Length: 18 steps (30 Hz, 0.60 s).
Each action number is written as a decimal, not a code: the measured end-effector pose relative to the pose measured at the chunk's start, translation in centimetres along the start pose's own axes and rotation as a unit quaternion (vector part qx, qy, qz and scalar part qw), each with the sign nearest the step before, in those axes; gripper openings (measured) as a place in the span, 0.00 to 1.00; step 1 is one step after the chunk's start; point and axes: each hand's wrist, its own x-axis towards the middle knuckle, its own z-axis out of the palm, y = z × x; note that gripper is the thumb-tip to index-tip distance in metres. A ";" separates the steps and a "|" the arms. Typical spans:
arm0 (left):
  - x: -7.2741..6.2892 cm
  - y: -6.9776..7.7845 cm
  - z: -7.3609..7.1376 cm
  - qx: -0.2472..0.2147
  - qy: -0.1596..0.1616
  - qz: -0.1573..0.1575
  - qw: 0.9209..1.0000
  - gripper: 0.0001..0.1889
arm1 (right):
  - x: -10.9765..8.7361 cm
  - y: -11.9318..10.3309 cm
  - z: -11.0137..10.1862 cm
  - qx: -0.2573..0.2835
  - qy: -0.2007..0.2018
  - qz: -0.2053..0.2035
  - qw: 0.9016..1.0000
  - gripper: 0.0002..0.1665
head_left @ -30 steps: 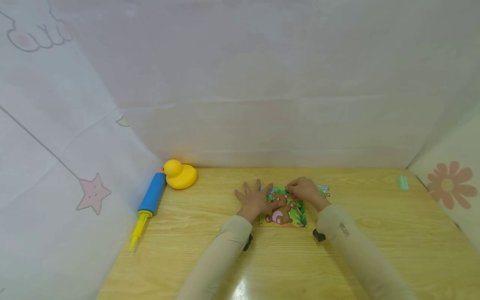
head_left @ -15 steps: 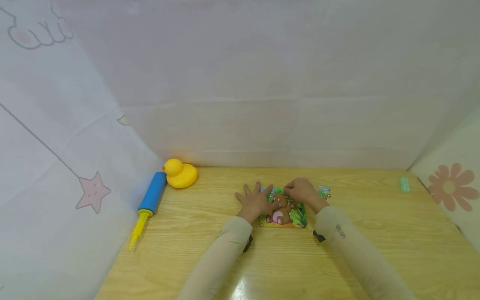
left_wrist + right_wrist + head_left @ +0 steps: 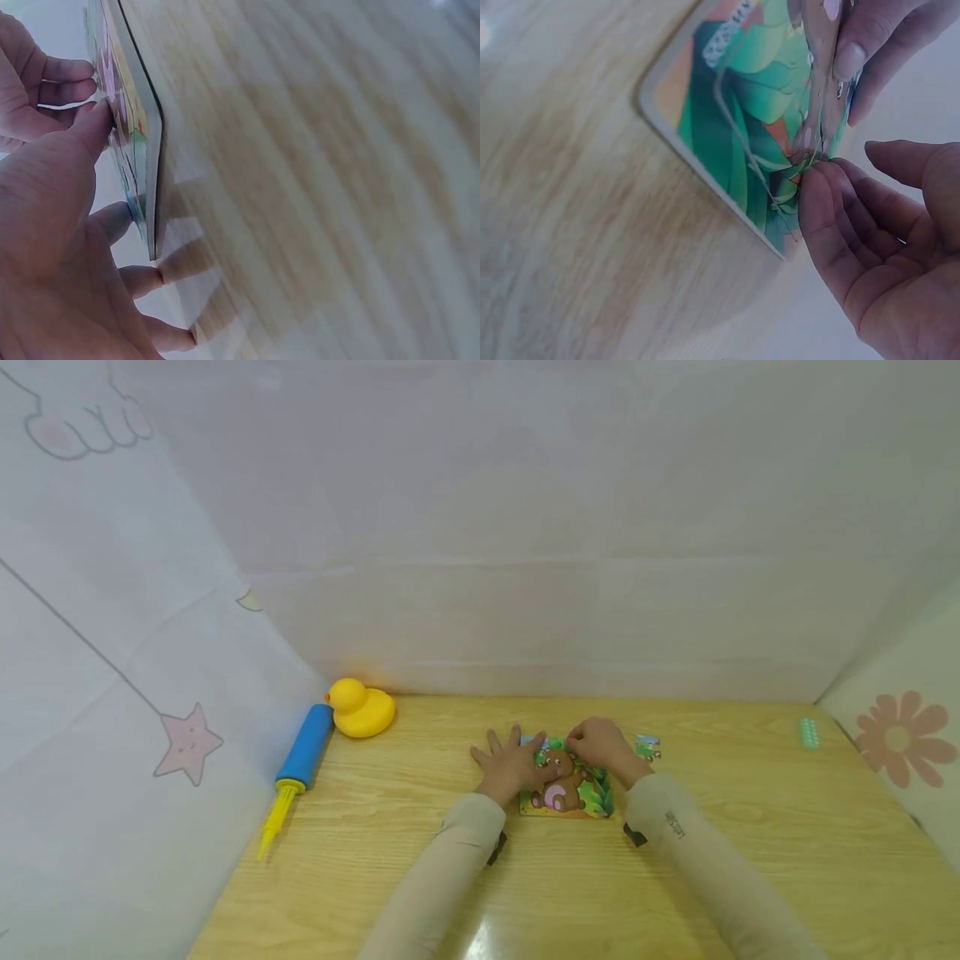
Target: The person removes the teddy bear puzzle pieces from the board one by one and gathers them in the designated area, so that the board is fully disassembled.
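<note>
A pale printed sheet [image 3: 480,527] fills the top of the head view; the wooden table [image 3: 832,827] spans the bottom. At lower left lies the blue and yellow pump [image 3: 306,745], well apart from the puzzle. Just right of centre, flat on the table, is the bear puzzle [image 3: 557,796]: probably light and stiff, its glossy surface perhaps slick, so the outer edge should give the surest hold. The left hand [image 3: 508,771] spreads wide over its left side, thumb on the picture, gripping nothing. The right hand [image 3: 604,748] touches its upper right with bent fingertips, thumb apart, nothing plainly pinched; both cover part of it. The yellow duck [image 3: 364,710] sits by the pump's upper end. Right of the right hand lies a loose puzzle piece [image 3: 647,747], likely thin; at far right, a pale green studded item [image 3: 809,733].
</note>
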 end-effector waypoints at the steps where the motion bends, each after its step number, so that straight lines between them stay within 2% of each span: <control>1: 0.0 0.1 0.0 0.002 0.002 -0.001 1.000 0.41 | 0.0 0.1 0.1 -0.001 0.004 -0.001 1.000 0.16; 6: -0.3 0.4 -0.2 -0.001 0.003 -0.002 1.000 0.40 | 0.3 0.8 0.6 -0.012 0.024 -0.007 1.000 0.17; 18: -0.3 0.2 0.0 -0.005 0.002 -0.012 1.000 0.39 | 0.3 0.2 0.5 0.005 0.020 0.007 1.000 0.13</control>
